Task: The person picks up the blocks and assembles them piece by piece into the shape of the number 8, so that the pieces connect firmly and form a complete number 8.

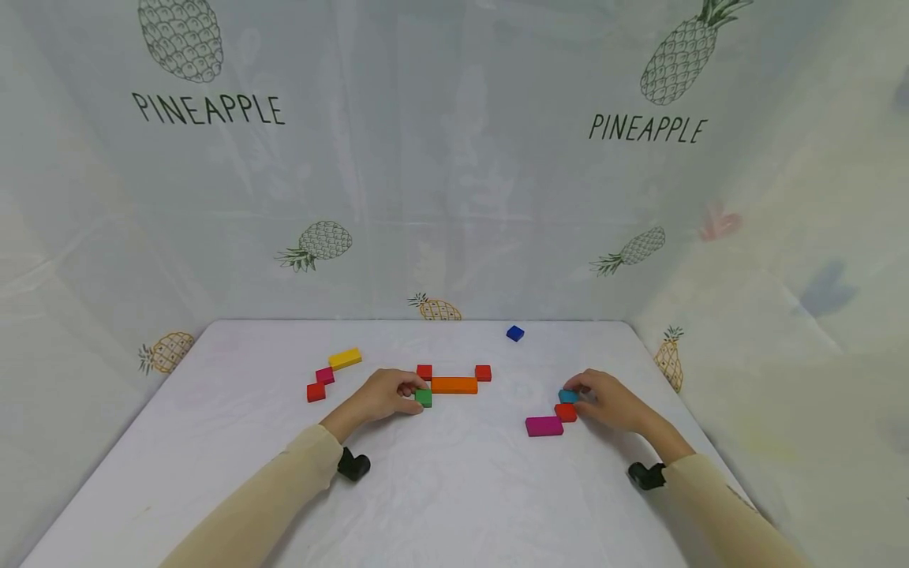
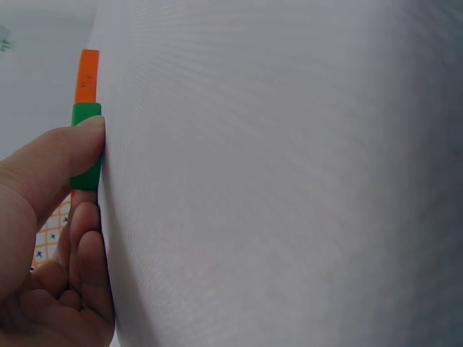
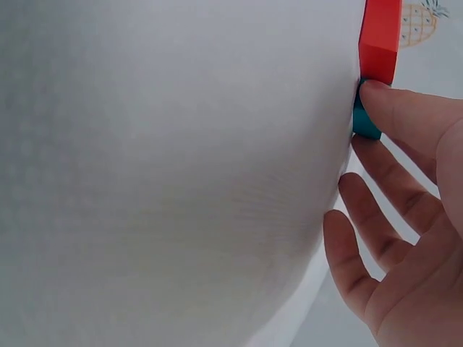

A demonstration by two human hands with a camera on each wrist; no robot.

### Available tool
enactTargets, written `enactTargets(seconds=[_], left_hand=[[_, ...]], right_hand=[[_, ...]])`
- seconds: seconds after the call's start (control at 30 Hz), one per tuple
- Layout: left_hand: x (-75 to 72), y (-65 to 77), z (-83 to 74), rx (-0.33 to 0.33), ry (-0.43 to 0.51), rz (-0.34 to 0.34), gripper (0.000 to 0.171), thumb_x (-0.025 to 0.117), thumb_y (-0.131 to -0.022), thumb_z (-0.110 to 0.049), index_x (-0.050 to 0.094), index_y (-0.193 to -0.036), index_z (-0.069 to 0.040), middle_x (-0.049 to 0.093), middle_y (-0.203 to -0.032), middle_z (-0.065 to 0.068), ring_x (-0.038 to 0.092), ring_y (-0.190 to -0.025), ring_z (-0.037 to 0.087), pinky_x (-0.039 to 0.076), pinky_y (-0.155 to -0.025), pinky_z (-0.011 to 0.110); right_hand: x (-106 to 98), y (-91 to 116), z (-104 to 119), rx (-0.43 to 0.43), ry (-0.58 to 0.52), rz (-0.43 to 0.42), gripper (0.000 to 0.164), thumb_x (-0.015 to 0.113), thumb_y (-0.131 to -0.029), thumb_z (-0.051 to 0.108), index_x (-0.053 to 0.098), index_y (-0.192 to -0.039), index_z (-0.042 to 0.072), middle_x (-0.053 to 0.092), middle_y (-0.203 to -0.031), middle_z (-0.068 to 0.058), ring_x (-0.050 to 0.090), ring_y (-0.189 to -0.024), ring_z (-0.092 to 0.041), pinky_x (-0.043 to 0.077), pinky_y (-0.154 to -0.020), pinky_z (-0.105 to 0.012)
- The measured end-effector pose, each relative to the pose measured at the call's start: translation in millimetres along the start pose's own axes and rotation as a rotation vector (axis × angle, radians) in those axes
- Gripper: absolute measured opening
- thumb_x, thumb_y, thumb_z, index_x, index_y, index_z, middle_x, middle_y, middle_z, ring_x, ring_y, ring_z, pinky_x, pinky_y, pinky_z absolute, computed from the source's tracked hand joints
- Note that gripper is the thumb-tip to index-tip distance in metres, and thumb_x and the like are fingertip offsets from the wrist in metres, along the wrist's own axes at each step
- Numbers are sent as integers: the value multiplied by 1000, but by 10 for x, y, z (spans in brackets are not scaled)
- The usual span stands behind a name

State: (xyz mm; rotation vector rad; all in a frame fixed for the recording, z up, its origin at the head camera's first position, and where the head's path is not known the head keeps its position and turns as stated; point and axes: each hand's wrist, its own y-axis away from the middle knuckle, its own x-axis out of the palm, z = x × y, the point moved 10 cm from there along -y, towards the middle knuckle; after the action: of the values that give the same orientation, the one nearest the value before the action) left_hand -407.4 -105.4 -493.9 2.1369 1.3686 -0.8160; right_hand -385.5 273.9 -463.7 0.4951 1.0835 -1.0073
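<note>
My left hand (image 1: 387, 393) pinches a green block (image 1: 424, 398) between thumb and fingers, at the left end of an orange block (image 1: 454, 385). Two small red blocks stand behind the orange one: one red block (image 1: 424, 371) by its left end, another red block (image 1: 484, 372) by its right. On the right, a blue-teal block (image 1: 567, 396) is between the thumb and index finger of my right hand (image 1: 612, 401). Right in front of it lies a red block (image 1: 566, 412), with a magenta block (image 1: 544, 426) at its near left. The right wrist view shows the teal block (image 3: 367, 124) pinched, other fingers spread.
A yellow block (image 1: 345, 359), a pink block (image 1: 324, 375) and a red block (image 1: 316, 392) form a stepped row at the left. Near the back edge lies a dark blue block (image 1: 515, 334). A pineapple-print curtain (image 1: 454, 173) hangs behind the white table (image 1: 454, 497).
</note>
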Motion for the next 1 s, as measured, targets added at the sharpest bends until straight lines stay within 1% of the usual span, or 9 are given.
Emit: enactTargets(seconds=[0.13,0.33,0.5,0.73,0.83,1.0], left_hand=[[10,-13,17,0,3,3,31,87,-90,-21,78,-119,-22,65,-98,-4,57,-97,19,51,-87,32],[21,-23,20,10,11,4,30,87,-90,-21,78,-117,-22,65,-98,-4,57,-97,17,51,-86,32],[21,-31,33,9,8,2,30,88,-89,-21,78,-118,-22,65,-98,-4,57,-97,17,51,-86,31],[19,-28,30,11,6,3,30,87,-90,-20,78,-119,-22,65,-98,-4,57,-97,17,51,-86,31],[20,-28,38,3,6,4,31,87,-90,-20,78,-119,-22,65,-98,-4,57,-97,17,52,-86,31],[15,-25,36,0,4,4,31,87,-90,-21,78,-119,-22,65,-98,-4,57,-97,18,52,-86,32]], right_hand=[[3,-1,-19,16,-8,5,27,79,-94,7,71,-120,5,69,-110,0,62,-102,-20,58,-93,-45],[-21,15,-14,23,-30,-5,29,79,-95,7,70,-122,3,68,-111,-3,64,-104,-25,59,-93,-48],[-62,9,13,36,-17,-22,32,79,-95,8,69,-125,5,68,-113,-3,64,-108,-27,60,-94,-48],[-132,-44,124,23,-12,-45,33,80,-94,6,69,-125,5,69,-112,-4,65,-108,-30,60,-93,-51],[-138,-66,179,22,-2,-52,32,80,-94,6,70,-125,5,69,-113,-4,66,-108,-29,60,-93,-49],[-120,-90,253,49,0,-72,34,82,-92,7,70,-125,6,69,-114,-5,66,-107,-27,61,-91,-46]])
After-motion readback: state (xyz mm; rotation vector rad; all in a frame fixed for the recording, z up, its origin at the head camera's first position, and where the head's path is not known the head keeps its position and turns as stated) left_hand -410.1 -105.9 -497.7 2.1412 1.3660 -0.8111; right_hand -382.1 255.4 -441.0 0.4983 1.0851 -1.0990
